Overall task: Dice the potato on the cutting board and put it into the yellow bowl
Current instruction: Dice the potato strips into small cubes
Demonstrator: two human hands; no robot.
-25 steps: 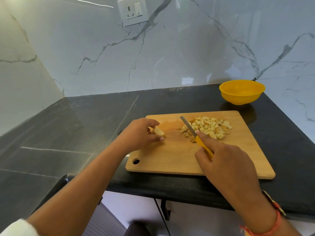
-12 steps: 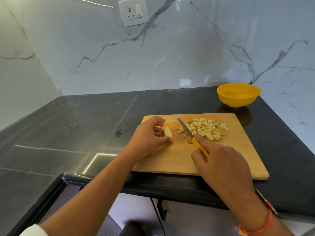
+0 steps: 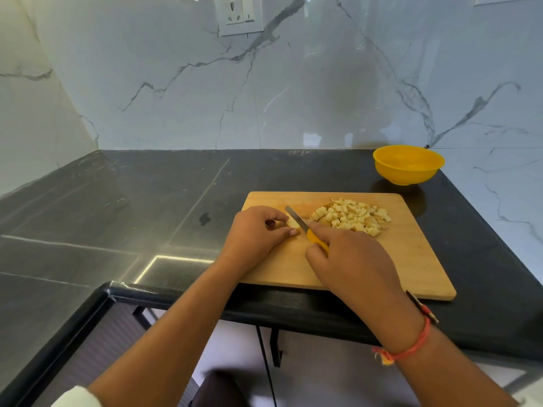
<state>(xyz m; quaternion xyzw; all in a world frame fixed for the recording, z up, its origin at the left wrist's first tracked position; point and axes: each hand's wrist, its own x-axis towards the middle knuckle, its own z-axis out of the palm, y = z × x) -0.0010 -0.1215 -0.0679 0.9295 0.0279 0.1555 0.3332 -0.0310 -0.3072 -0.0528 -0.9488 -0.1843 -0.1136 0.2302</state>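
Observation:
A wooden cutting board (image 3: 411, 259) lies on the black counter. On its far right part sits a pile of diced potato (image 3: 351, 215). My left hand (image 3: 255, 233) pinches a small uncut potato piece (image 3: 292, 222) on the board's left part. My right hand (image 3: 352, 259) grips a knife (image 3: 296, 218) by its yellow handle, and the blade lies against that piece. The yellow bowl (image 3: 408, 164) stands beyond the board's far right corner, near the wall, and looks to hold nothing.
The black stone counter (image 3: 132, 207) stretches left of the board and carries a small dark spot (image 3: 205, 218). White marble walls close the back and both sides. A wall socket (image 3: 238, 13) sits high on the back wall. The counter's front edge runs just under the board.
The knife has moved left, away from the diced pile and onto the piece in my left hand. My left hand has stayed on that piece. The view has tilted up a little.

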